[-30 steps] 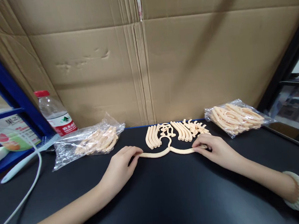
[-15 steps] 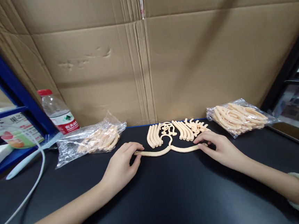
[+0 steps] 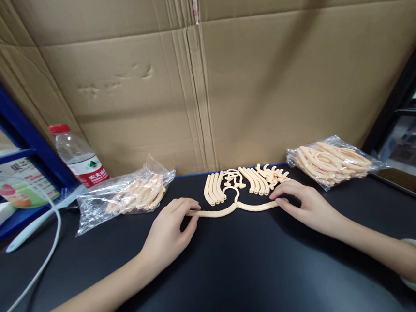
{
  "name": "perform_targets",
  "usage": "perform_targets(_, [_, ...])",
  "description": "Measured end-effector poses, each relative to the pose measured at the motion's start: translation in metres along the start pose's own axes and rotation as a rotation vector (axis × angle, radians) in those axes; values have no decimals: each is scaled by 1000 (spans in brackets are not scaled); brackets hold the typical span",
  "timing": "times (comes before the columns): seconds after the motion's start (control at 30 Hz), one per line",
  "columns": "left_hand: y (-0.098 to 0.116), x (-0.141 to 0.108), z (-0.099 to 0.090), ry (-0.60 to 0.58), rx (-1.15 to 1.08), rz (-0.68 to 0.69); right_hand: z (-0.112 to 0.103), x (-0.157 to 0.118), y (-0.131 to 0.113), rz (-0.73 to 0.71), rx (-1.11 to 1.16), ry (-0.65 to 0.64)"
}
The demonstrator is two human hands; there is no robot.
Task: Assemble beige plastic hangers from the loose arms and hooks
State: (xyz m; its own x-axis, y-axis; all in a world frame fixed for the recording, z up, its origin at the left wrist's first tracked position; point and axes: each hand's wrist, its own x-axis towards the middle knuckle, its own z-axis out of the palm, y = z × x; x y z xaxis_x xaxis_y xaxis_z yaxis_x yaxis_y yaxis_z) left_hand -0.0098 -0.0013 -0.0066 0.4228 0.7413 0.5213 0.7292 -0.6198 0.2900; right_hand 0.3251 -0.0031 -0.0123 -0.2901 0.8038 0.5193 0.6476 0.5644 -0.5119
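A beige plastic clothes hanger lies on the black table, its two curved arms spread wide and its hook pointing to the back. My left hand pinches the tip of the left arm between thumb and fingers. At the opposite tip, my right hand is closed in the same way, hiding the end. Just behind the hanger, loose curved arm pieces lie in a left row and a right row. Several hooks sit between the rows, and small toothed pieces are heaped beside my right fingers.
Clear plastic bags of beige parts lie at left and right. A red-capped bottle and a white cable are on the left. Cardboard walls off the back; a dark-framed tablet-like panel stands far right.
The view has shifted very slightly. Both hands keep their hold on the hanger's tips, and the parts on the table stay where they were.
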Motion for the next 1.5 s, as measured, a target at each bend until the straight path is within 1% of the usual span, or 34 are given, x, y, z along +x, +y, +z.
perform_targets(0.17, [0, -1, 0, 9, -6, 7, 0, 0, 0, -11, -3, 7])
perform_targets(0.33, [0, -1, -1, -8, -28, -14, 0, 0, 2, -25, 8, 12])
perform_targets(0.57, [-9, 12, -8, -23, -77, -150, 1, 2, 2, -53, -11, 47])
perform_targets(0.63, [-10, 18, -11, -56, -97, -188, 1, 4, 1, -64, -18, 55])
perform_targets(0.8, [-8, 35, -14, -209, -94, -254, 2, 13, -2, -92, -20, 92])
perform_targets(0.87, [-8, 46, -12, -230, -71, -273, 4, 20, -3, -115, -42, 94])
perform_targets(1.0, [-9, 73, -3, -274, 8, -341, 16, 44, -5, -117, -164, 21])
perform_targets(1.17, [-7, 98, 10, -348, 92, -412, 36, 89, -7, -98, -273, -102])
perform_targets(1.27, [-5, 104, 13, -377, 132, -436, 40, 114, -6, -70, -346, -200])
perform_targets(1.33, [-6, 106, 14, -388, 153, -444, 39, 126, -4, -32, -388, -260])
perform_targets(1.5, [-10, 106, 18, -379, 177, -451, 37, 135, 0, 131, -469, -347])
